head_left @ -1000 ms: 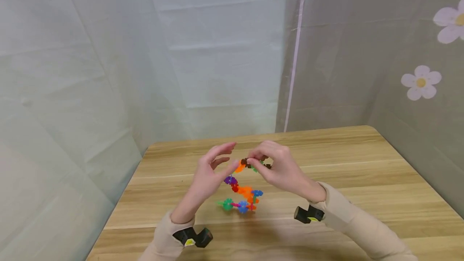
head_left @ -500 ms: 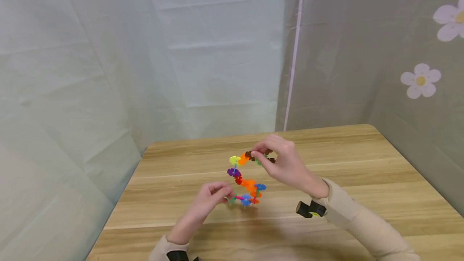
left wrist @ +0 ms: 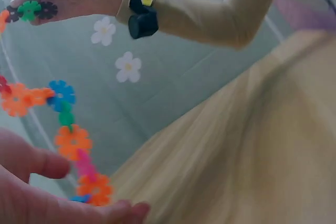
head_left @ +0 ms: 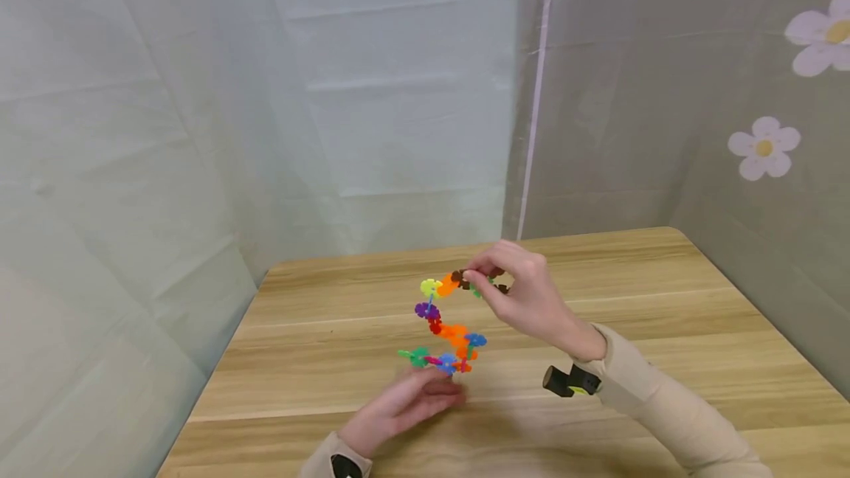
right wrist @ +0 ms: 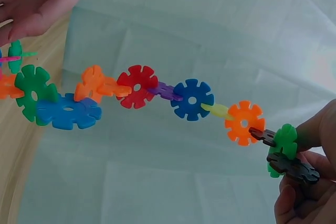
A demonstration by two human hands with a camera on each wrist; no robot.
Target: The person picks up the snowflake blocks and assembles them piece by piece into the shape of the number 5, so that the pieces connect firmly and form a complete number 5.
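Observation:
My right hand (head_left: 524,293) pinches the upper end of a chain of interlocking plastic snowflake discs (head_left: 454,334). In the right wrist view, a green disc (right wrist: 285,142) and a dark brown disc (right wrist: 294,168) sit at those fingertips. From there the chain hangs down through an orange disc (right wrist: 244,123), a red disc (right wrist: 136,86) and several others. Below its lower end is my left hand (head_left: 405,404), fingers loosely extended, close to a light blue disc (head_left: 447,364). Whether the left fingertips touch that disc is hard to tell.
A wood-grain table (head_left: 598,404) lies beneath the hands. Pale curtain sheeting (head_left: 398,94) hangs behind it, with a grey sheet bearing printed flowers (head_left: 764,148) at the right. Small black cameras, such as the right one (head_left: 571,380), are strapped to both wrists.
My left hand came down from beside the chain's upper part to its lower green end, then moved right beneath it. The right hand rose slightly, still pinching the chain.

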